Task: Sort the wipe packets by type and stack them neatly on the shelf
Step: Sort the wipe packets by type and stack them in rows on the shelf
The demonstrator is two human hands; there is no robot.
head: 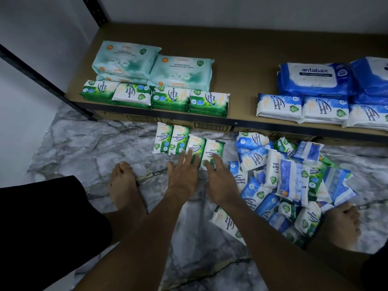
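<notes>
Four pine packets (178, 141) are lined up on the floor (84, 148); the two rightmost are touched by the flat, spread left hand (182, 177) and right hand (219, 183).

a row of four green pine packets (190, 144) lies side by side on the marble floor (84, 148). the left hand (182, 175) lays straight fingers on the third packet, the right hand (218, 181) on the fourth. just right of them sits a loose pile of blue and green packets (294, 181). on the shelf (241, 59), teal guardian packs (153, 66) lie behind green pine stacks (155, 97); further right, blue antabax packs (315, 78) lie behind white-and-blue packets (302, 109).
</notes>
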